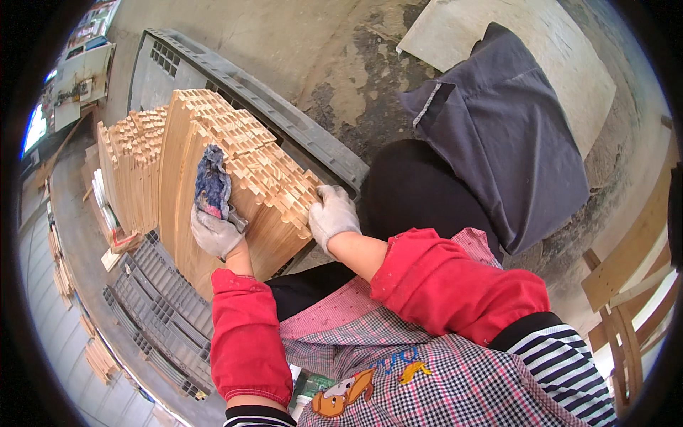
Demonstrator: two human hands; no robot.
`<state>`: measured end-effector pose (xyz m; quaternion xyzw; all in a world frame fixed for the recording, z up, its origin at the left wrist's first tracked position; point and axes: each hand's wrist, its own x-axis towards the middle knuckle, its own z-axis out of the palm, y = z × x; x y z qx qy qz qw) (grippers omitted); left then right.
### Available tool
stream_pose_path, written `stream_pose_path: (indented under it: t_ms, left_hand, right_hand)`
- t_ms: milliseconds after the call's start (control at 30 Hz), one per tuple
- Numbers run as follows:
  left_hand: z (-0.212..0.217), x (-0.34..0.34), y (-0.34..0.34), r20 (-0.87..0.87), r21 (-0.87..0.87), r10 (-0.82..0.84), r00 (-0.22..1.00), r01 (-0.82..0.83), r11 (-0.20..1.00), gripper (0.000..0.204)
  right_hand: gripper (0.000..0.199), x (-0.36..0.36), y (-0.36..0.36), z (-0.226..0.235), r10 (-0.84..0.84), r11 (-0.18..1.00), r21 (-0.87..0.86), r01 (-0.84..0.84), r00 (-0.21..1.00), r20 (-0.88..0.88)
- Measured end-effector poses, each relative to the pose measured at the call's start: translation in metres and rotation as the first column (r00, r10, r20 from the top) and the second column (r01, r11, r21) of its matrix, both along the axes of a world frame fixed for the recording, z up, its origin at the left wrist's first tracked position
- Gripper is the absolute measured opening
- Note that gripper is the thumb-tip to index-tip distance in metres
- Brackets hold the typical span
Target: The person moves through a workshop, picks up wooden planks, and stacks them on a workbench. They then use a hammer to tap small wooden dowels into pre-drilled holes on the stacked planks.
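Two gloved hands work at one larger stack of finger-jointed wooden boards. The left hand (pixel 217 233) is closed around one crumpled blue rag (pixel 212 181), in front of the larger stack (pixel 249 167); whether the rag touches the wood, I cannot tell. The right hand (pixel 333 215), fingers bent, touches the stack's right end; whether it grips a board is hidden. The boards are too tightly packed to count. One smaller stack (pixel 131 167) stands just left. A grey plastic pallet (pixel 284 117) shows its raised edge along the far side, with concrete floor (pixel 299 43) stretching beyond. More grey pallets (pixel 156 306) lie near left. One dark grey cloth (pixel 505 135) lies right, overlapping one pale sheet (pixel 512 43).
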<state>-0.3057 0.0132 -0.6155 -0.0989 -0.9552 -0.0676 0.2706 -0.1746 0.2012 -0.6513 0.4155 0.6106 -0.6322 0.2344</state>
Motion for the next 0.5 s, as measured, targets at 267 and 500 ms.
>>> stream_pose_path:
  t_ms: [267,500]
  left_hand:
    - [-0.001,0.0,0.001,0.012,0.019,-0.008,1.0,0.008,1.0,0.051]
    - [0.0,-0.001,0.0,0.003,0.002,-0.008,1.0,0.008,1.0,0.049]
  right_hand:
    - [0.041,0.003,-0.008,0.002,-0.004,0.999,0.051,0.008,0.997,-0.076]
    - [0.046,0.001,0.008,0.011,0.149,0.986,0.092,-0.141,0.985,-0.083]
